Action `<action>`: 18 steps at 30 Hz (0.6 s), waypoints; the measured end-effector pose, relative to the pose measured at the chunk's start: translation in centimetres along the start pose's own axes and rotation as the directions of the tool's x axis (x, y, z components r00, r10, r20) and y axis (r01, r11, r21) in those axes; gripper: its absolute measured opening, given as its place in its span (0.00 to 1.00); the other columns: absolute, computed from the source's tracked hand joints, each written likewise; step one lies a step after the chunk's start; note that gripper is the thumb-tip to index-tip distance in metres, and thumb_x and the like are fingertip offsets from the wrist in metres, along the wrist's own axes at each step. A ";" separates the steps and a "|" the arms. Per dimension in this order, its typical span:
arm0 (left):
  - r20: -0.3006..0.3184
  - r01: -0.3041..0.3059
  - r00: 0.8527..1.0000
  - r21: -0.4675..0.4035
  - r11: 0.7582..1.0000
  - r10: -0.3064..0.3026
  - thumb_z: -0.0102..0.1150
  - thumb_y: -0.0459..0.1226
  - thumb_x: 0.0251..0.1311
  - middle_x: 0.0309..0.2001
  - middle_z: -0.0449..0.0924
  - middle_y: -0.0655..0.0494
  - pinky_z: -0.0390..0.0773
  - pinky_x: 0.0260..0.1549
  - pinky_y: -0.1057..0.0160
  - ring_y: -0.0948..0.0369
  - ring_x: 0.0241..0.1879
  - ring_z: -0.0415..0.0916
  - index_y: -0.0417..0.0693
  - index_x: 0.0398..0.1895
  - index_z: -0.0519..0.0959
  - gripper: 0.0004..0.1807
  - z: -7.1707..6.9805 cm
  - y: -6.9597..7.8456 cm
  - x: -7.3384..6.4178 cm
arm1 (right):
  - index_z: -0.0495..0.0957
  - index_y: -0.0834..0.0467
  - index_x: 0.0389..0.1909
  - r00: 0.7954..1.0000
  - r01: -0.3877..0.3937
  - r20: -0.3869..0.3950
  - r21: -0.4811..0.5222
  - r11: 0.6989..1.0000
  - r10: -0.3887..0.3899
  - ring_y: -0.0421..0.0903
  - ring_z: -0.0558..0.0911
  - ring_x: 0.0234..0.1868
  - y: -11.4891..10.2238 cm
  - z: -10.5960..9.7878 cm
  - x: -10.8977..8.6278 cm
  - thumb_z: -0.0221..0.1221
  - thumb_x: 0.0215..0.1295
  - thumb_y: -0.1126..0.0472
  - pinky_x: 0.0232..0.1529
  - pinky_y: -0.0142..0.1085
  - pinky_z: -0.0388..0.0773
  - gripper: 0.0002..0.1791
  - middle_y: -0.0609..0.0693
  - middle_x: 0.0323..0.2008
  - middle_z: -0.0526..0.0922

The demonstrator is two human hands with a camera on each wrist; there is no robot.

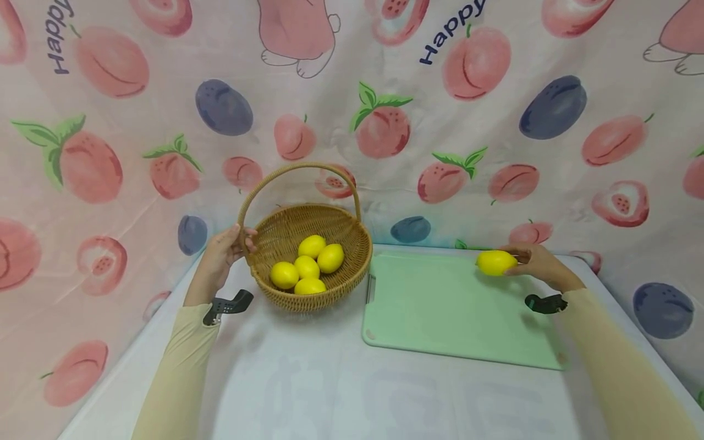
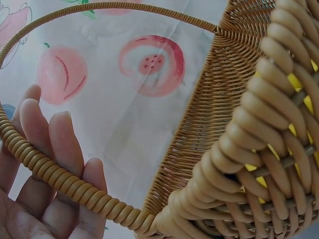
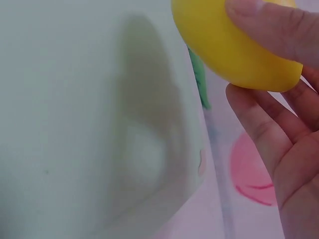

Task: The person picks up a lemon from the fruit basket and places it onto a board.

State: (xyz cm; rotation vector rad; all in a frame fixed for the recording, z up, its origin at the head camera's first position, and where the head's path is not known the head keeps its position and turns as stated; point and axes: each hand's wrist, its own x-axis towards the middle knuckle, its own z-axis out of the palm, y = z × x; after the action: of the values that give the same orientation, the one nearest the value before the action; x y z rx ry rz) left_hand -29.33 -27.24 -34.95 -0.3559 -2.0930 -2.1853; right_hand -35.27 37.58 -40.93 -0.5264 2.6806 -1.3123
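Note:
A brown wicker basket (image 1: pixel 308 304) with a tall arched handle stands on the left of the table, holding several yellow lemons (image 1: pixel 330 258). My left hand (image 1: pixel 221 253) is at the left foot of the basket's handle (image 2: pixel 75 186), its fingers passing behind the wrapped cane and bent about it. Over the far right part of a pale green cutting board (image 1: pixel 440 311), my right hand (image 1: pixel 536 264) pinches one lemon (image 1: pixel 496 263) between thumb and fingers. In the right wrist view, the lemon (image 3: pixel 234 45) is raised above the board, which carries a shadow.
A white cloth (image 1: pixel 308 379) covers the table. Behind and at the sides hangs a fruit-print curtain (image 1: pixel 341 79), close to the basket and the board's far edge. The board's left edge, with its grey grip (image 1: pixel 371 288), lies right beside the basket.

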 end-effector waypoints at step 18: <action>-0.007 -0.005 1.000 0.008 1.000 0.005 0.42 0.48 0.70 0.26 0.79 0.64 0.76 0.39 0.74 0.67 0.30 0.78 0.53 0.35 0.80 0.18 0.1 0.0 -0.1 | 0.63 0.71 0.62 0.997 -0.069 0.038 0.064 0.996 0.067 0.15 0.69 0.45 1.7 0.4 -0.6 0.65 0.57 0.61 0.43 0.14 0.69 0.35 0.21 0.42 0.72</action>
State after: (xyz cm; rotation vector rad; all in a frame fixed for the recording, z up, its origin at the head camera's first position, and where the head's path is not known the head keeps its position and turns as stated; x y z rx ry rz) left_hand -29.19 -27.18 -35.02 -0.3526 -2.0945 -2.1712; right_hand -35.02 38.51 -42.54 -0.4430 2.5924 -1.3536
